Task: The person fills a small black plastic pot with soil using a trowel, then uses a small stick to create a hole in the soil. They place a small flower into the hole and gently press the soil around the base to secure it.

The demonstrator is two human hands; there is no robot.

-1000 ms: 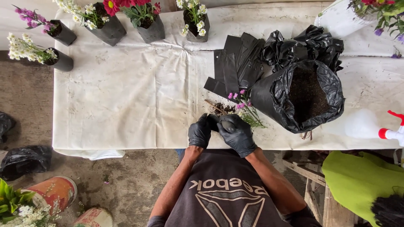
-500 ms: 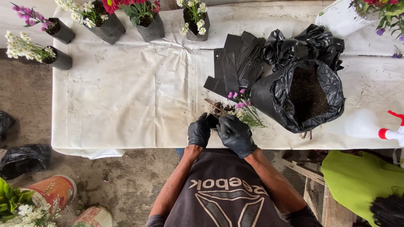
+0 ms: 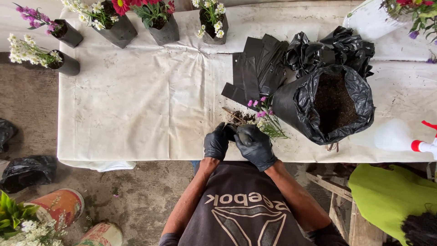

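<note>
- Both gloved hands are meeting at the near tabletop (image 3: 136,114) edge: the left hand (image 3: 215,142) and right hand (image 3: 255,146) are closing together around a small black bag (image 3: 231,130), fingers curled over it; whether anything is inside it is hidden.
- To do this well, the bag mouth probably wants holding open and upright, with a light grip so the thin plastic is not crumpling.
- Just beyond the hands, a purple-flowered seedling (image 3: 264,117) is lying on loose soil.
- Right of it, a big black sack (image 3: 325,105) is standing open, holding dark soil.
- Behind the seedling, flat empty bags (image 3: 255,68) are lying in a stack.
- Along the far edge, filled pots (image 3: 166,23) are holding red, white and purple flowers.
</note>
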